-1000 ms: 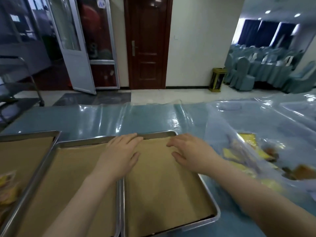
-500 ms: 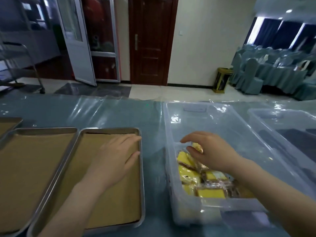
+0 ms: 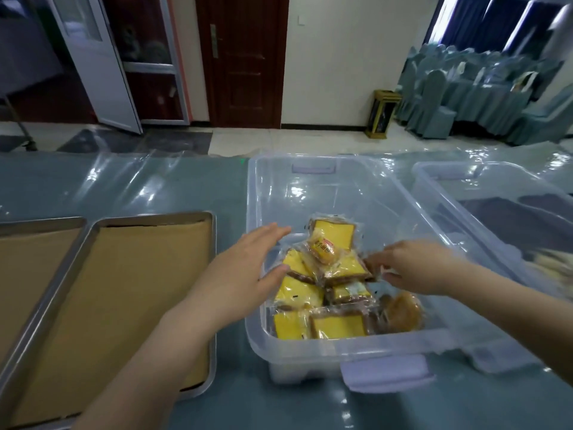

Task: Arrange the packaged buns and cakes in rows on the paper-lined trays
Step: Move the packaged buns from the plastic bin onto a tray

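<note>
A clear plastic bin (image 3: 347, 342) holds several wrapped yellow cake slices (image 3: 297, 293) and a small wrapped bun (image 3: 322, 249) on top. My left hand (image 3: 245, 274) hovers with straight fingers over the bin's left rim. My right hand (image 3: 415, 271) reaches into the bin from the right, its fingertips at the wrapper of a cake slice (image 3: 344, 268); whether it pinches the wrapper is unclear. A paper-lined metal tray (image 3: 124, 290) lies to the left of the bin, bare of packages. A second lined tray (image 3: 28, 262) sits further left.
A second clear bin (image 3: 496, 206) stands to the right. The table (image 3: 124, 187) is covered with shiny plastic sheeting. Beyond it are a brown door, a glass door and covered chairs at the far right.
My left hand left the tray and moved right over the bin's rim. My right hand went deeper into the bin among the packages. The view shifted right.
</note>
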The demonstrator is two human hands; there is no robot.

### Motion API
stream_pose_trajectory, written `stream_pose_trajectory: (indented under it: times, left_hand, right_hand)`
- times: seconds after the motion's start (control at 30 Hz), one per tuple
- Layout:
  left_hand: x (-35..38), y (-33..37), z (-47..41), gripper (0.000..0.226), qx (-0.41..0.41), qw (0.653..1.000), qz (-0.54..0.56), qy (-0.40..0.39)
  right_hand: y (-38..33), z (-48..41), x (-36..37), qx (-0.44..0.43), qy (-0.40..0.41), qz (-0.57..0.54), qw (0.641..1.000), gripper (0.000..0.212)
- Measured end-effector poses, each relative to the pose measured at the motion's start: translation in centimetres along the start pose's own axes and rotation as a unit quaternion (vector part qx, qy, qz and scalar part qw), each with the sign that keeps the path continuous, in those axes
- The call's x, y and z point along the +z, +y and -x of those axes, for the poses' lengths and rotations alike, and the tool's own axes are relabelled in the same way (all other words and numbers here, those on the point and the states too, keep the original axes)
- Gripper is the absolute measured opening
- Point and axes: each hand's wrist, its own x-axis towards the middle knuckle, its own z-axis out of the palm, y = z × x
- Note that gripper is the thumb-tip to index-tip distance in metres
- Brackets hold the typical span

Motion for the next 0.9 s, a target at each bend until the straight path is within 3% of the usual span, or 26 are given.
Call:
stream_pose_trajectory:
  times: [0.13,0.23,0.37,0.47,0.6,0.8,0.9]
  left_hand:
    - [2.7,0.0,-0.6,0.075,-0.052,0.998,-0.03,-0.03]
    - [3.1,-0.2,-0.5,0.075,-0.056,0.996,-0.064,-0.022]
    - [2.9,0.1,-0.5,0.072,-0.061,0.994,-0.091,-0.023]
    - [2.8,0.4,-0.6,0.069,-0.055,0.993,-0.105,-0.021]
    - [2.8,0.5,-0.6,0.068,-0.058,0.99,-0.127,-0.022]
    - [2.7,1.0,-0.7,0.066,-0.064,0.984,-0.162,-0.043]
    - [2.6,1.2,-0.6,0.068,-0.071,0.979,-0.187,-0.048]
  right_hand:
    - [-0.2,-1.6,2.4,-0.008,-0.194,0.05,0.98,0.051]
    - [-0.5,-2.4,3.7,-0.054,-0.262,0.117,0.956,0.025]
    - [0.2,-4.2,4.2,-0.075,-0.201,0.153,0.965,0.028]
    - [0.7,-6.8,3.8,-0.055,-0.119,0.184,0.974,0.056]
    - [0.5,-9.5,2.8,0.013,-0.176,0.191,0.966,0.087]
    - [0.0,-10.0,2.2,0.005,-0.2,0.163,0.966,0.075]
    - [0.9,-10.1,1.0,0.025,-0.168,0.136,0.976,0.063]
